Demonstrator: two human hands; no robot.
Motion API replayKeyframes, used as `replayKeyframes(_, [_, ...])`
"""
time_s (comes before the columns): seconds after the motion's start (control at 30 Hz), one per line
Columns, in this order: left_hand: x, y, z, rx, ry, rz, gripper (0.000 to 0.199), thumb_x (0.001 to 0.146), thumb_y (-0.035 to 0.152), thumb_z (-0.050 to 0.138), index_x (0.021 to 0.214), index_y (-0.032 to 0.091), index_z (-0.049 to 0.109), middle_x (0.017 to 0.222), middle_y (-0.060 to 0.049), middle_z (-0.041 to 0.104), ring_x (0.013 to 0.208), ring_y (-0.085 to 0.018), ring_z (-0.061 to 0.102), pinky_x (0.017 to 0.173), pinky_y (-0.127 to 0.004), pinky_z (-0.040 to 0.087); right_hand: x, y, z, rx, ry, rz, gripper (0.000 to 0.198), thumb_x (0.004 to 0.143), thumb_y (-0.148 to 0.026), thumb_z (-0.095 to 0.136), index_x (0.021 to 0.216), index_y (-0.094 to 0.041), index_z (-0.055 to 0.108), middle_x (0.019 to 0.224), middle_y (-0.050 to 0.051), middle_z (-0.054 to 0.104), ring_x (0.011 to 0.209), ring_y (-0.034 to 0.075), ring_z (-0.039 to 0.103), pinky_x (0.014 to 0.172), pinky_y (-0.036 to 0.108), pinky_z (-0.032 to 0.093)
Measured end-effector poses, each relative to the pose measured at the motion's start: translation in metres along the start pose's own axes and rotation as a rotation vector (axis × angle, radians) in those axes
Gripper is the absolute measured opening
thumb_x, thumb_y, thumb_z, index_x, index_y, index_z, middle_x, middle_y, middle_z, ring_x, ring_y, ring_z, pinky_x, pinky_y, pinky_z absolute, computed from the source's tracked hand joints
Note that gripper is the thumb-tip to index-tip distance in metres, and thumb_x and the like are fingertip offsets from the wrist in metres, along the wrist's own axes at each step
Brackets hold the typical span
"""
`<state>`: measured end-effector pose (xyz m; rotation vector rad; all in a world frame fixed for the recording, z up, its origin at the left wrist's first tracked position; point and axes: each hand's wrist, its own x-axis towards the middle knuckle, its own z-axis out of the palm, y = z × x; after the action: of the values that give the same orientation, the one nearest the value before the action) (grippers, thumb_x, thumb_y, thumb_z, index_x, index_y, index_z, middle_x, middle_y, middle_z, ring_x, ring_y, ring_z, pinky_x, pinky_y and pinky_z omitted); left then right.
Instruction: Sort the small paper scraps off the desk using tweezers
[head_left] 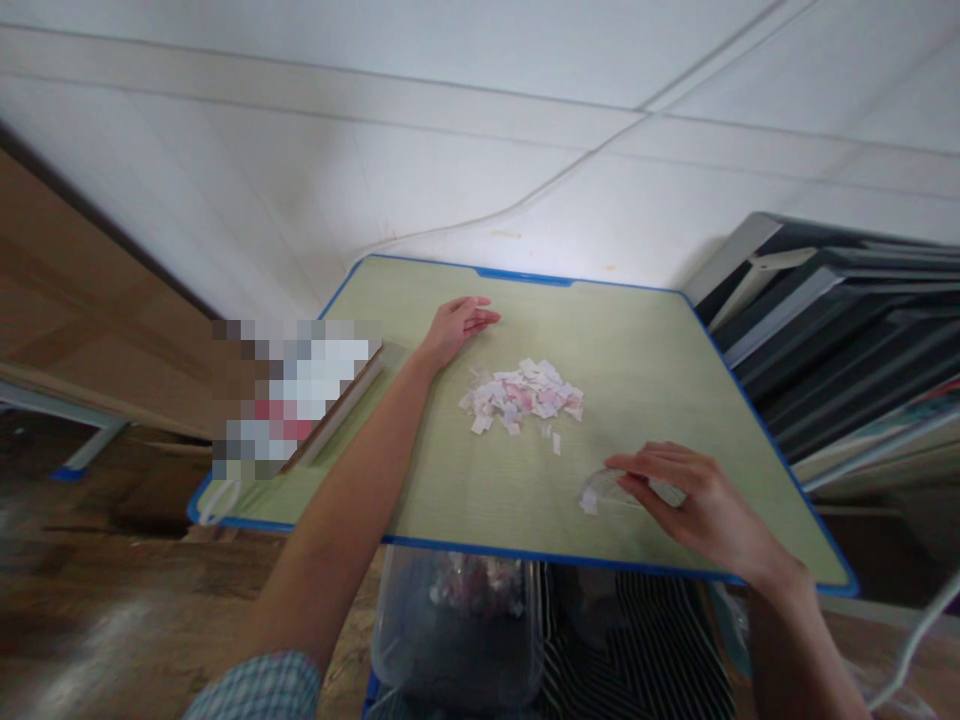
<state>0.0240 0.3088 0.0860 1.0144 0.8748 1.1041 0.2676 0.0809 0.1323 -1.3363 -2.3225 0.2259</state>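
A loose pile of small white and pink paper pieces lies on the pale green tabletop. Beyond its upper left side is my left hand, empty, with the fingers stretched out and apart from the pile. Over the near right part of the table, my right hand pinches a clear plastic piece with a curved edge between thumb and fingers. At the left end of this plastic shows a small white paper piece. The exact kind of the plastic is hard to make out, as my fingers cover part of it.
On the table's left side lies a box, partly blurred out. Below the front edge, a clear plastic bin holds small pinkish and white bits. Dark flat panels lean at the right, and a cardboard box stands at the left.
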Motion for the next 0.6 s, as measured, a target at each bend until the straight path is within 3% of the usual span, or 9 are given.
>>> replayKeyframes(0.3, [0.002, -0.001, 0.000, -0.008, -0.008, 0.012, 0.020, 0.087, 0.022, 0.042, 0.088, 0.012, 0.059, 0.071, -0.006, 0.069, 0.073, -0.012, 0.064, 0.080, -0.026, 0.044, 0.006, -0.005, 0.008, -0.035, -0.023, -0.069, 0.019, 0.088, -0.019, 0.050, 0.093, -0.020, 0.069, 0.075, 0.005, 0.072, 0.066, 0.017, 0.064, 0.064, 0.031, 0.049])
replayKeyframes(0.43, [0.000, 0.000, 0.002, -0.007, -0.002, 0.004, 0.019, 0.088, 0.022, 0.042, 0.087, 0.013, 0.058, 0.068, -0.003, 0.069, 0.069, -0.009, 0.064, 0.073, -0.020, 0.044, 0.016, -0.012, 0.021, -0.042, 0.016, -0.098, 0.020, 0.089, -0.018, 0.049, 0.094, -0.017, 0.069, 0.076, 0.006, 0.072, 0.066, 0.017, 0.064, 0.063, 0.031, 0.049])
replayKeyframes(0.6, [0.000, 0.001, 0.002, -0.011, 0.008, -0.005, 0.020, 0.088, 0.023, 0.042, 0.087, 0.013, 0.059, 0.070, -0.005, 0.069, 0.072, -0.011, 0.064, 0.080, -0.024, 0.044, 0.015, -0.009, 0.022, 0.011, 0.108, -0.040, 0.020, 0.090, -0.021, 0.050, 0.096, -0.020, 0.069, 0.073, 0.004, 0.071, 0.063, 0.016, 0.063, 0.061, 0.029, 0.049])
